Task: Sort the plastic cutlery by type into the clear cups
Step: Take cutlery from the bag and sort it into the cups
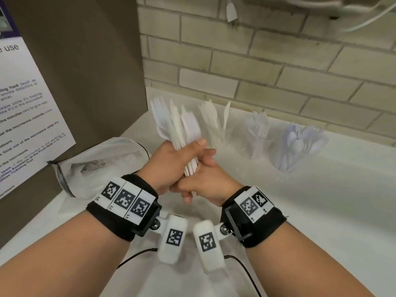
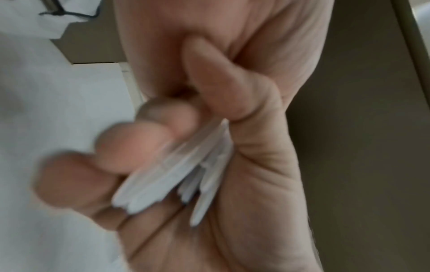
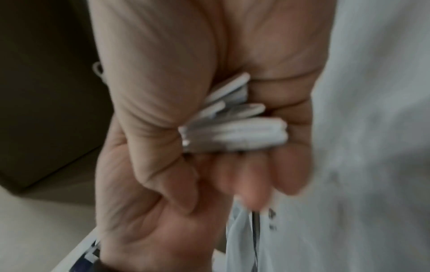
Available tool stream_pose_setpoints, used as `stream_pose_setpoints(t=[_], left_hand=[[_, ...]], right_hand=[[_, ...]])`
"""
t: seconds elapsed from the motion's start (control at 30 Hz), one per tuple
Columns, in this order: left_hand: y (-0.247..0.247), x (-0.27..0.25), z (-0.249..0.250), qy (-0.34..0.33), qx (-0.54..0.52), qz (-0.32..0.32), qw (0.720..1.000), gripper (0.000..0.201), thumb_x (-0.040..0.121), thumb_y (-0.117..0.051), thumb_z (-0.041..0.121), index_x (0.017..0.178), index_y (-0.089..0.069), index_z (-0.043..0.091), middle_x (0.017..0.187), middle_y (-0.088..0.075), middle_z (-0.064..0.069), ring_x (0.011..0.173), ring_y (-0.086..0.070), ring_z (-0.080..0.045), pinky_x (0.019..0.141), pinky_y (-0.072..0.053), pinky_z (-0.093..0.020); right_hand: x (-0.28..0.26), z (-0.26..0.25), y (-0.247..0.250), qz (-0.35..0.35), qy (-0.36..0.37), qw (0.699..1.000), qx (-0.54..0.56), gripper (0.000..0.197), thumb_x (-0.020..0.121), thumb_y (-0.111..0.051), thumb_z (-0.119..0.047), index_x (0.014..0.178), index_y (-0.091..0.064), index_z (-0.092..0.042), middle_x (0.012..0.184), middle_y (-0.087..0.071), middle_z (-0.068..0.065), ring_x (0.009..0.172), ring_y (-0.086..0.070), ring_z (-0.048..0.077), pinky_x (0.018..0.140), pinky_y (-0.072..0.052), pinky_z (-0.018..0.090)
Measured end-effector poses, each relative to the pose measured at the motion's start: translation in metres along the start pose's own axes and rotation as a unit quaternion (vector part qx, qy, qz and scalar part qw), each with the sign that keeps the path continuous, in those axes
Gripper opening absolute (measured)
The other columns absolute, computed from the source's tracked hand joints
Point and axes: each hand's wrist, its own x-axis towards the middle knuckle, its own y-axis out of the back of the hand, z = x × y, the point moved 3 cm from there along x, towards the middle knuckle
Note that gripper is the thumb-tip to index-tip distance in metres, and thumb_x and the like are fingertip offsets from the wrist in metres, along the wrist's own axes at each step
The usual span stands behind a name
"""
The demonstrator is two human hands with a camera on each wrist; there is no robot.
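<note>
A bundle of white plastic cutlery (image 1: 177, 127) stands upright over the counter, with forks, spoons and knives mixed. My left hand (image 1: 171, 161) grips it around the middle. My right hand (image 1: 206, 180) wraps the handles just below, pressed against the left. The handle ends (image 2: 163, 184) show between the curled fingers, and again as handle ends (image 3: 244, 132) in the right wrist view. Behind stand three clear cups: a knife cup (image 1: 216, 127), a fork cup (image 1: 257, 136) and a spoon cup (image 1: 300, 146).
A crumpled clear plastic bag (image 1: 96, 166) lies on the white counter (image 1: 321, 211) to the left of my hands. A brown panel (image 1: 90, 71) with a printed notice closes the left side. A brick wall (image 1: 257, 61) runs behind the cups. Thin black cables (image 1: 246, 273) trail near me.
</note>
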Motion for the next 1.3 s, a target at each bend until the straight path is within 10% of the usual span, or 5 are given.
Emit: stream_pose_setpoints(t=[0.17,0.43,0.7,1.1,1.3], left_hand=[[0.021,0.008,-0.007,-0.011,-0.186,0.072,0.98,0.03,0.096,-0.05,0.022,0.068,-0.05,0.013,0.05,-0.04,0.0,0.06,-0.059,-0.019,0.075,-0.056,-0.041],[0.004,0.003,-0.029,0.056,-0.102,-0.067,0.991,0.029,0.086,-0.06,0.031,0.059,-0.056,0.021,0.048,-0.034,0.002,0.039,-0.033,-0.011,0.042,-0.034,-0.023],[0.003,0.0,-0.034,0.077,-0.067,-0.137,0.985,0.024,0.085,-0.057,0.029,0.101,-0.054,0.011,0.049,-0.036,0.002,0.039,-0.035,-0.012,0.041,-0.035,-0.023],[-0.001,-0.002,-0.034,0.092,-0.078,-0.183,0.976,0.028,0.087,-0.053,0.031,0.07,-0.044,0.01,0.048,-0.033,0.002,0.037,-0.033,-0.01,0.04,-0.034,-0.022],[0.002,-0.004,-0.039,0.068,-0.037,-0.194,0.978,0.03,0.082,-0.061,0.037,0.057,-0.054,0.023,0.05,-0.033,0.001,0.04,-0.032,-0.012,0.042,-0.033,-0.023]], right_hand=[[-0.004,-0.021,0.04,0.177,0.003,0.979,-0.103,0.054,0.064,-0.074,-0.061,0.074,-0.065,-0.009,0.069,-0.066,0.003,0.066,-0.064,0.018,0.074,-0.057,0.039],[0.0,-0.042,0.045,0.288,0.09,0.953,-0.028,0.02,0.09,-0.061,-0.039,0.087,-0.065,-0.02,0.086,-0.065,-0.005,0.08,-0.059,0.011,0.081,-0.05,0.033],[-0.01,-0.047,0.049,0.241,0.068,0.967,0.046,0.011,0.086,-0.064,-0.011,0.077,-0.071,-0.009,0.072,-0.069,-0.002,0.06,-0.061,0.005,0.059,-0.047,0.02],[-0.011,-0.048,0.055,0.228,0.097,0.969,0.015,0.03,0.092,-0.062,-0.024,0.085,-0.063,0.005,0.084,-0.064,0.015,0.075,-0.059,0.02,0.074,-0.048,0.034],[-0.028,-0.081,0.075,0.318,0.23,0.896,0.207,0.021,0.102,-0.042,-0.024,0.088,-0.052,-0.013,0.068,-0.07,0.008,0.068,-0.069,0.025,0.067,-0.054,0.03]])
